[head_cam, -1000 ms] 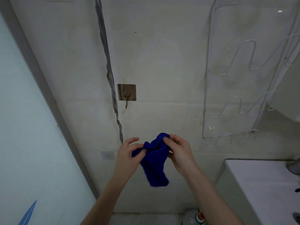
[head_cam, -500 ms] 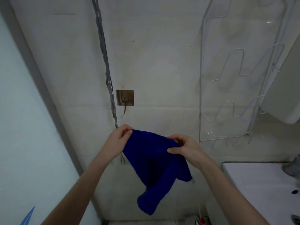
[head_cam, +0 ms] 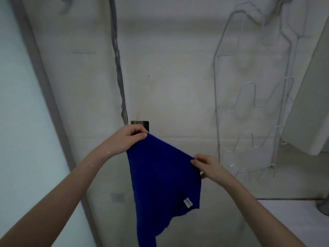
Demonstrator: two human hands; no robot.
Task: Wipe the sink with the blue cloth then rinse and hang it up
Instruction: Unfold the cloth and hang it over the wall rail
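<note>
Since the blue cloth (head_cam: 163,175) is held spread at the wall (head_cam: 178,68), apart from the sink (head_cam: 293,220) at four o'clock, wiping and rinsing are judged done and only hanging is left. Its top corner is pinched by the left hand (head_cam: 128,138) at the hook plate (head_cam: 140,124), seen at twelve o'clock of the knuckles; a side edge is pinched by the right hand (head_cam: 208,166). Compared with half a second earlier, the corner has been raised to the plate.

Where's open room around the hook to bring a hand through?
Bare wall between the cable and wire rack, above the hook plate. Crowded at the plate: left hand pinching the blue cloth covers it; right hand holds another corner.
</note>
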